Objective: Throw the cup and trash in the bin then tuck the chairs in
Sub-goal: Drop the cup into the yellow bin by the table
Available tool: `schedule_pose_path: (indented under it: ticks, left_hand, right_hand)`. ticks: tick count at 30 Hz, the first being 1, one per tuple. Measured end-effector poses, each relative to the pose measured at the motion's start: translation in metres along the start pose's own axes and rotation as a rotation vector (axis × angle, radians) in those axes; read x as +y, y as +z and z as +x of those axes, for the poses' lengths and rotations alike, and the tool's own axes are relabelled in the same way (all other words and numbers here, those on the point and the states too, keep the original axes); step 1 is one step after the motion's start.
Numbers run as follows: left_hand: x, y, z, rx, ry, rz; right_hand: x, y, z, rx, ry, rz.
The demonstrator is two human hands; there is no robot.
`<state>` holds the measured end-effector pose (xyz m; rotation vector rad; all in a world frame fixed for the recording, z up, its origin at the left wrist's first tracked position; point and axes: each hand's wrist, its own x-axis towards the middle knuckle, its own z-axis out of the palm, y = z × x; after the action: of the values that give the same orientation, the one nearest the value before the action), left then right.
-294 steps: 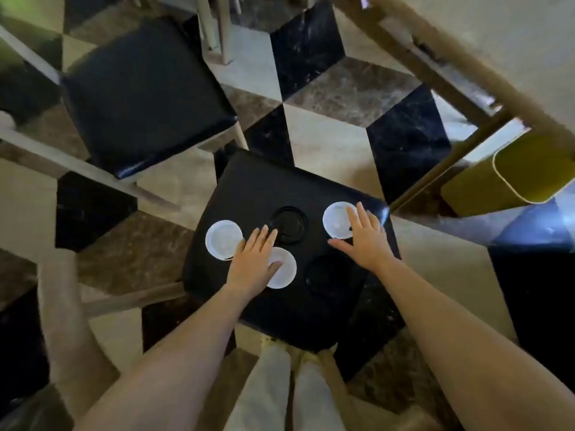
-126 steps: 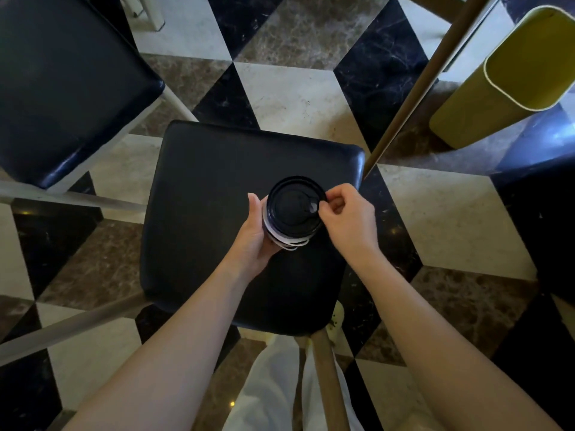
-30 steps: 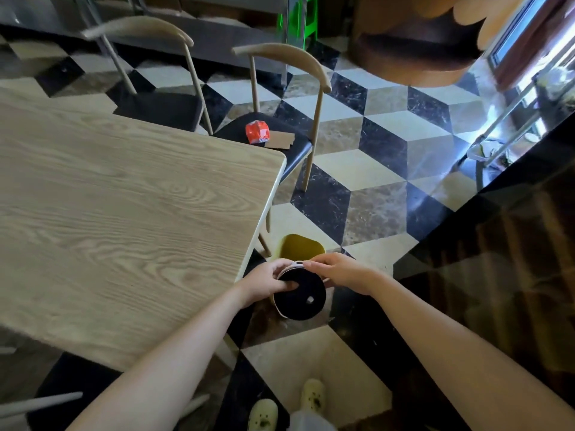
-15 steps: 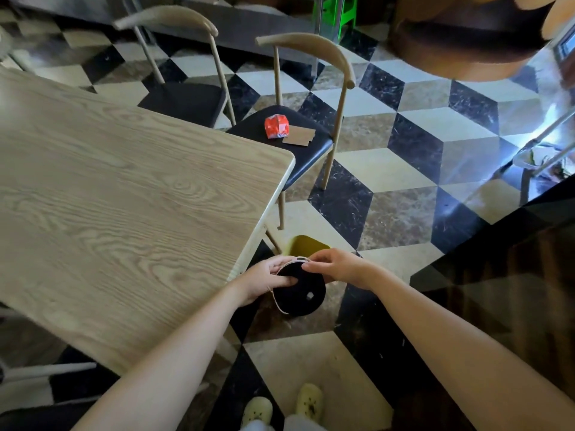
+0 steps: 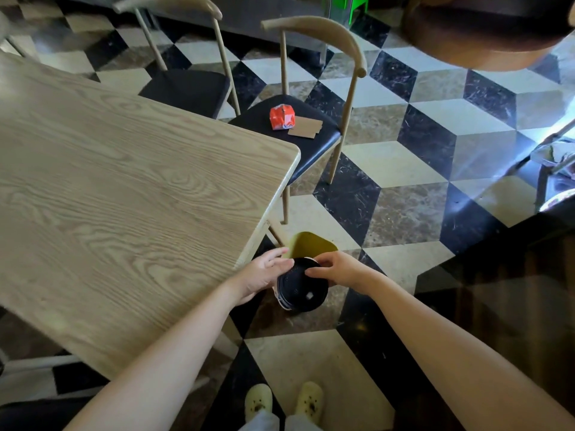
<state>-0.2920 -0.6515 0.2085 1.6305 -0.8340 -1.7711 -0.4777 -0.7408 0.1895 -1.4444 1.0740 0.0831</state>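
Both hands on the cup (image 5: 300, 289), black lid up: left hand (image 5: 261, 276) grips its left side, right hand (image 5: 337, 270) pinches the top edge. Cup is above the floor, just in front of the yellow bin (image 5: 311, 245) by the table (image 5: 124, 194) corner; over the opening or not, can't tell. Red wrapper (image 5: 281, 116) & cardboard (image 5: 305, 131) sit on a chair (image 5: 314, 132), which is pulled out.

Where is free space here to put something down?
The light wooden table top is bare up to its rounded corner. The black chair seat is crowded by the red crumpled wrapper and brown cardboard piece; its front part is free.
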Motion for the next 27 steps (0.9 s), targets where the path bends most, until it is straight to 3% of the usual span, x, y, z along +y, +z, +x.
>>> schedule_pose_path:
  ticks: [4,9,13,17,27]
  left_hand:
    - [0.023,-0.020,0.005,0.199,0.152,0.201]
    - [0.046,-0.063,0.039,0.594,0.443,0.874]
    - [0.042,-0.085,0.089,0.623,0.337,1.216]
    - [0.023,-0.084,0.110,0.694,0.301,1.297]
    - [0.021,-0.082,0.111,0.712,0.303,1.324]
  right_hand:
    - [0.010,-0.005,0.016,0.068,0.039,0.016]
    - [0.039,-0.011,0.056,0.263,0.100,-0.012]
    - [0.079,-0.009,0.108,0.419,0.170,-0.020]
    - [0.127,0.001,0.157,0.528,0.238,-0.023]
    - [0.212,0.056,0.236,0.562,0.420,0.090]
